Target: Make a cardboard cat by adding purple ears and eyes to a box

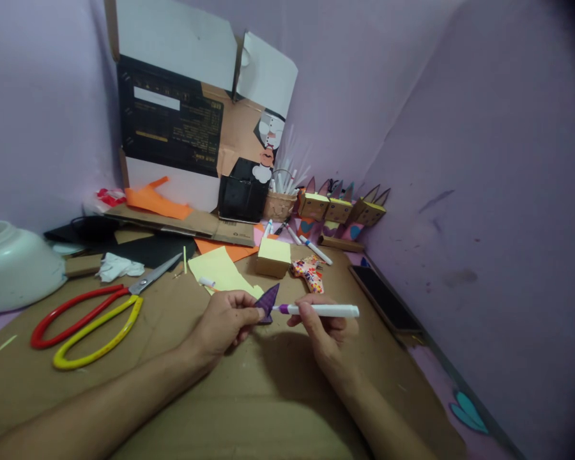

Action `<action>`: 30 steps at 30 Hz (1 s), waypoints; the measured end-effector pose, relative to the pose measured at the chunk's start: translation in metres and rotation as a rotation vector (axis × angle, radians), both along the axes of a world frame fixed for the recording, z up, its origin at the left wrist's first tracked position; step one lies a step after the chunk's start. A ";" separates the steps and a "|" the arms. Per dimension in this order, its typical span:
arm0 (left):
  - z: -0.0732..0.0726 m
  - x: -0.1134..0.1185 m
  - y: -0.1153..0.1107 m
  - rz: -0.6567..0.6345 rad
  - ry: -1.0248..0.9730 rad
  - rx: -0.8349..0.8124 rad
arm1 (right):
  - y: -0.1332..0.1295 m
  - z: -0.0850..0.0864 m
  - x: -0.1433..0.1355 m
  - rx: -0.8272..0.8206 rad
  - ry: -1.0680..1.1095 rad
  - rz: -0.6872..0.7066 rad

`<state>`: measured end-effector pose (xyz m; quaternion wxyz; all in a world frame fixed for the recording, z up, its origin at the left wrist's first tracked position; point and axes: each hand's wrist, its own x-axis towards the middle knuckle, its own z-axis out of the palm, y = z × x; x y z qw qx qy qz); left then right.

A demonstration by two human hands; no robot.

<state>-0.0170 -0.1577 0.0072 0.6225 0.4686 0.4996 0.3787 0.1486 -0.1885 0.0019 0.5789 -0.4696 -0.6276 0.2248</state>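
Note:
Between the thumb and fingers of my left hand [227, 322] is a small pointed purple cutout [269, 301], shaped like an ear. My right hand [323, 326] grips a white marker [333, 310] with a purple collar, held almost level. The marker's tip points left and meets, or nearly meets, the cutout's right edge. Just beyond my hands stands a small box [273, 257] with a pale yellow top. A pale yellow paper sheet [223, 268] lies behind my left hand, with a white marker cap [206, 281] on it.
Large scissors [100, 313] with red and yellow handles lie at left, near a white bowl [19, 268]. A phone [383, 297] rests at right. Behind are several eared box figures [340, 209], a basket of markers [280, 206] and an upright cardboard box [172, 115].

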 end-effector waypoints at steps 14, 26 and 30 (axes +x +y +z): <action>-0.002 0.000 0.001 0.001 0.013 -0.009 | 0.002 -0.002 0.001 -0.008 0.009 -0.033; 0.000 -0.001 0.001 0.000 0.021 0.001 | 0.001 -0.002 0.001 0.000 0.072 -0.031; -0.002 -0.002 0.001 -0.016 0.013 0.012 | 0.000 -0.003 -0.001 -0.018 0.031 0.019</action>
